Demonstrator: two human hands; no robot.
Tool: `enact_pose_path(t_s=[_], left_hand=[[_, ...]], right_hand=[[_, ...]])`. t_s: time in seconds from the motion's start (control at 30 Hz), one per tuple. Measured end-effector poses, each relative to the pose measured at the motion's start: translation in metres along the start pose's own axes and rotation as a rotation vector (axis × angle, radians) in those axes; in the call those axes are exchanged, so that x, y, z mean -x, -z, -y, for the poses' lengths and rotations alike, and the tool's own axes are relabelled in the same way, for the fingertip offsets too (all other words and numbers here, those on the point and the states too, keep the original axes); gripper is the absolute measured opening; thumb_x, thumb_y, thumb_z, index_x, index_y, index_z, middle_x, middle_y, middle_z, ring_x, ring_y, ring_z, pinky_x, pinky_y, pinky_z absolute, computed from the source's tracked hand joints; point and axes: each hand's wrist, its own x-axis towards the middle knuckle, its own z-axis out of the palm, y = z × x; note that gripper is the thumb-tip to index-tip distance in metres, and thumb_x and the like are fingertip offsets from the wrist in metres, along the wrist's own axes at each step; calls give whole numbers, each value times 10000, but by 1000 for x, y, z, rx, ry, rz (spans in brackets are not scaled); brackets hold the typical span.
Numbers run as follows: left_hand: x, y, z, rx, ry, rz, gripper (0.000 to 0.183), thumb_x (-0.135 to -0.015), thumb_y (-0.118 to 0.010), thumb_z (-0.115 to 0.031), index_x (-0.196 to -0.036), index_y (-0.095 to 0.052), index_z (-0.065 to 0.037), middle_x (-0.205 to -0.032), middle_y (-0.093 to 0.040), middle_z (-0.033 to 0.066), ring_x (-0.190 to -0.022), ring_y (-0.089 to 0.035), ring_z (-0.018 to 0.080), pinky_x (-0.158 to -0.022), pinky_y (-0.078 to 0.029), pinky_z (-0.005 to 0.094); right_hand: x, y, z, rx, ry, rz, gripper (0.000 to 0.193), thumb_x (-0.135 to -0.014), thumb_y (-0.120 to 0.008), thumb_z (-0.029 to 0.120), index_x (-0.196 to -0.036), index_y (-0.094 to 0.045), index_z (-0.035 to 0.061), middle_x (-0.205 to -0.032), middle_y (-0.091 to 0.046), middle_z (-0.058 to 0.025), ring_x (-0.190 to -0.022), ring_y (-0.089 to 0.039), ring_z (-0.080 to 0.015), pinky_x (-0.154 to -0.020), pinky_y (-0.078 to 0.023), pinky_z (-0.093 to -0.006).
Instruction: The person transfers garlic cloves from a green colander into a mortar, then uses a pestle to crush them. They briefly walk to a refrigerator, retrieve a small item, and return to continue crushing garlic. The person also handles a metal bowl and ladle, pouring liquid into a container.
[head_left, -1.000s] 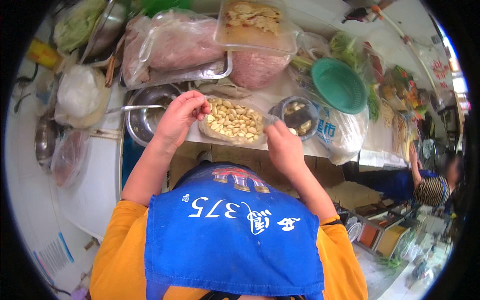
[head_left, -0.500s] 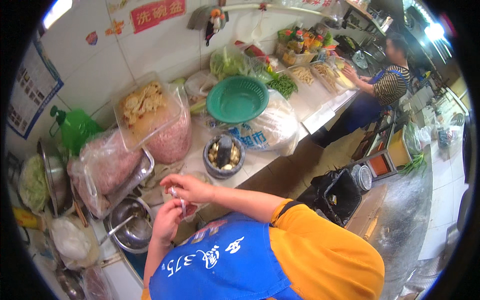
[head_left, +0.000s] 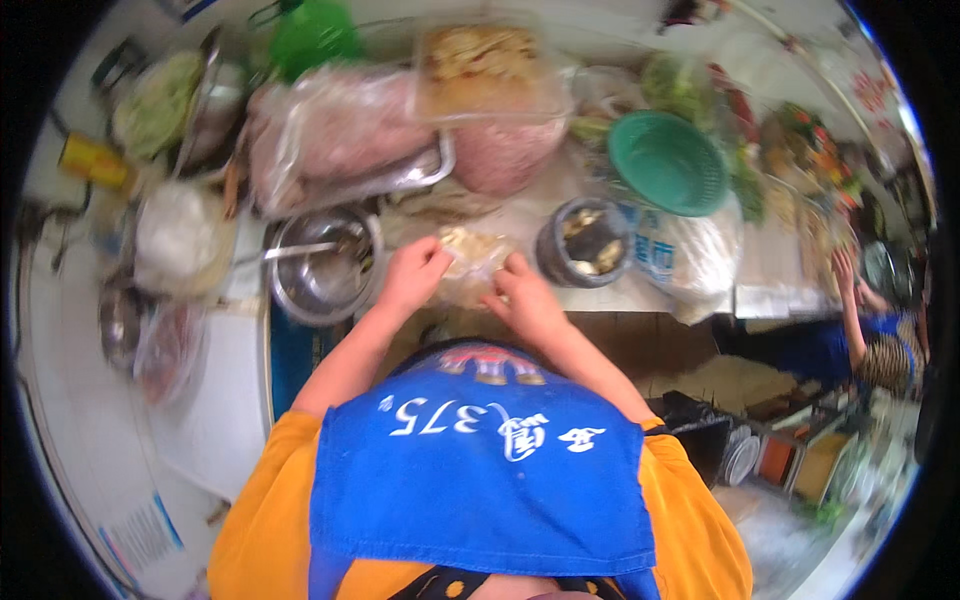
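Note:
A clear plastic bag [head_left: 474,266] with pale pieces inside lies at the counter's front edge, between my two hands. My left hand [head_left: 415,270] pinches its left side, the fingers closed. My right hand [head_left: 525,300] has its fingers bent on the bag's right side, gripping the plastic. Just right of the bag stands a dark stone mortar [head_left: 549,262] holding peeled garlic cloves [head_left: 585,267] and a dark pestle [head_left: 596,240]. To the left of my left hand is a steel bowl [head_left: 300,300] with a long-handled utensil [head_left: 300,250] in it. Motion blurs small details.
Behind are bagged pink minced meat [head_left: 340,130] on a metal tray [head_left: 400,180] and a clear food tub [head_left: 485,105]. A green colander [head_left: 665,165] rests on a white plastic bag [head_left: 700,245] at right. Farther right, another person [head_left: 880,340] stands at the counter.
My view has turned left, so the counter things sit farther right. My hands, close together before, are now apart with the bag stretched between them.

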Motion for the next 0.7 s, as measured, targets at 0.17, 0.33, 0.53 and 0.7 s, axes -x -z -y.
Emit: enact_pose_path(t_s=[0.17, 0.33, 0.53, 0.7], left_hand=[[6, 7, 1, 706, 657, -164, 249, -977, -620, -224, -755, -579, -117, -634, -529, -16, -532, -469, 117, -501, -372, 296], [26, 10, -1, 1211, 841, -147, 330, -1007, -613, -232, -716, -478, -156, -614, -502, 5, -532, -436, 145, -505, -348, 310], [53, 24, -39, 1201, 592, -118, 302, -1021, -559, -211, -749, -428, -201, -625, -394, -50, -547, -366, 94, -530, -298, 279], [50, 22, -44, 958, 476, 205, 268, -997, -564, -164, -750, -460, -149, -630, -467, -6, -587, -461, 109, -539, -366, 282]], right_hand=[[-6, 6, -6, -543, -537, -13, 140, -961, -703, 126, -922, -719, -8, -863, -698, -140, -811, -700, -256, -739, -571, -405], [9, 10, -14, -1493, -865, 9, 170, -1014, -657, 138, -983, -724, -15, -894, -742, -79, -736, -695, -151, -640, -569, -254], [42, 45, -4, -1290, -592, 49, 175, -989, -663, 153, -920, -755, 21, -790, -723, -54, -640, -641, -110, -581, -508, -237], [83, 55, 26, -1297, -555, -42, 230, -1021, -656, 214, -909, -726, 26, -789, -706, -47, -583, -563, -83, -553, -443, -228]])
